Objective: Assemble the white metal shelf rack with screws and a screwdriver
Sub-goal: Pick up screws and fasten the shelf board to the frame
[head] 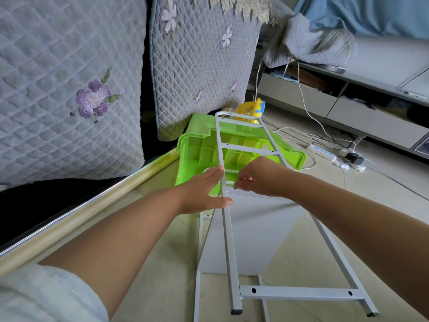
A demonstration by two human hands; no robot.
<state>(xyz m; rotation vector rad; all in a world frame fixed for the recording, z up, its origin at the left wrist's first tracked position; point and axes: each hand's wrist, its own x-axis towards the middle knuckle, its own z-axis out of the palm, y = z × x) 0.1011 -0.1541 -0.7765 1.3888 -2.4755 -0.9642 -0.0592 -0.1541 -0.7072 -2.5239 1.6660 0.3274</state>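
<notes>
A white metal side frame (228,240), shaped like a ladder with crossbars, lies tilted over a white shelf panel (250,235) on the floor. My left hand (204,191) is wrapped around the frame's left upright, thumb below and fingers above. My right hand (257,180) pinches something small at a screw hole (235,188) in the crossbar where it meets the panel's top edge; the item itself is hidden by the fingertips. A second frame (197,287) lies under the panel. No screwdriver is in view.
A green plastic bin (197,149) lies on its side behind the frame, with a yellow basket (249,109) beyond it. Quilted cushions (69,89) lean at the left. A power strip (325,153) and cables lie on the floor at the right, before a low cabinet (348,112).
</notes>
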